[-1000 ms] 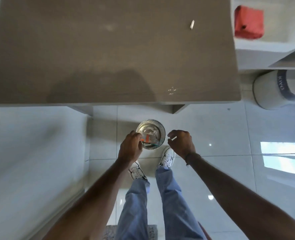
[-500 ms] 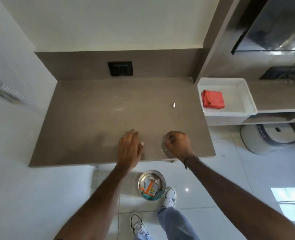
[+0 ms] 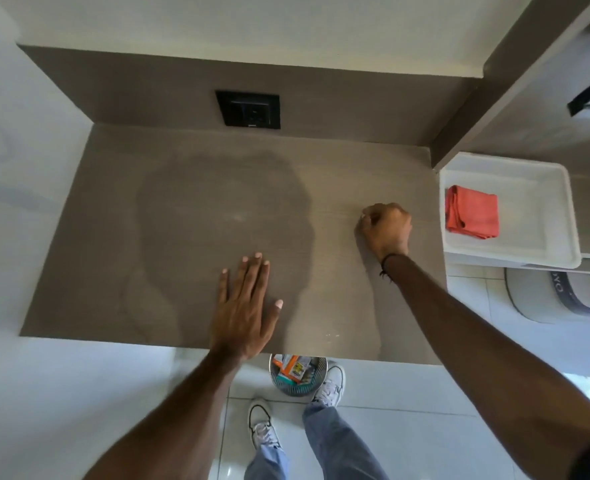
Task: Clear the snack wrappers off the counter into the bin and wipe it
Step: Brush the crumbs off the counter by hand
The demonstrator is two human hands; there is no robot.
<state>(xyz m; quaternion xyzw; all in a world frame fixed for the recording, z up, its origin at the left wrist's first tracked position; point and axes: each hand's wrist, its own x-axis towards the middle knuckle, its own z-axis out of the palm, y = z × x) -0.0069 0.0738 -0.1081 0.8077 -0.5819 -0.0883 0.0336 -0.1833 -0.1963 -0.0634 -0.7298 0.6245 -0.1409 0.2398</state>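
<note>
The brown counter (image 3: 182,209) is bare of wrappers. My left hand (image 3: 245,306) lies flat and open on it near the front edge. My right hand (image 3: 387,228) rests further back to the right, fingers pinched together on a small white scrap, of which only a speck shows at the fingertips. On the floor below the counter's front edge stands a round metal mesh bin (image 3: 288,389), partly hidden by the counter, with orange and teal snack wrappers (image 3: 293,367) inside. A folded red cloth (image 3: 471,218) lies in a white tray (image 3: 535,188) to the right of the counter.
A black wall socket (image 3: 248,109) sits on the backsplash. A white round appliance (image 3: 542,299) stands on the floor under the tray's shelf. A few tiny white specks (image 3: 331,335) lie near the counter's front edge. My feet are beside the bin.
I rose from the bin on the floor to the counter. My left hand settled flat on the counter; my right hand moved back and right to the white scrap and closed on it.
</note>
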